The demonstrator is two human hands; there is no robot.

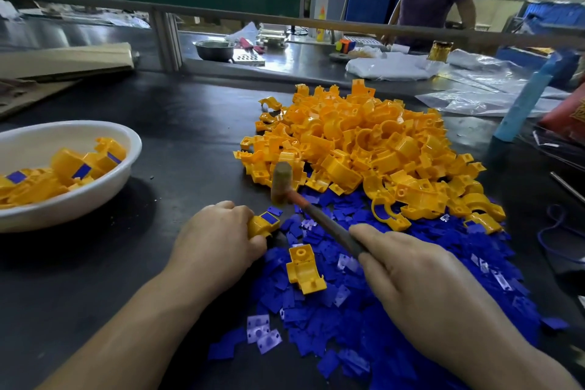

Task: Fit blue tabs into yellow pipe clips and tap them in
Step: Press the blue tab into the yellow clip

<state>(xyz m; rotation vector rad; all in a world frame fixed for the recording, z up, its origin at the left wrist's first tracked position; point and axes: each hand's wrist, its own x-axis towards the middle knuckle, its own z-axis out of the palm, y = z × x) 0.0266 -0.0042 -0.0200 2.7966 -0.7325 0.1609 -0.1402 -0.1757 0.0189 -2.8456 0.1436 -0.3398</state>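
On the workbench [190, 123], the left hand [218, 234] is gripping a yellow clip [262, 225] bearing a blue tab [269, 216]. At its three o'clock, the right hand [421, 288] is clasping a mallet [281, 182].

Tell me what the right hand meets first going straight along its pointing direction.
Right hand points up-left along the mallet handle, over the tabs. First solid hit is probably the clip pile edge; height unclear.

L hand [218, 231] w/ clip [262, 223]; R hand [421, 275], mallet [282, 183] prob. raised
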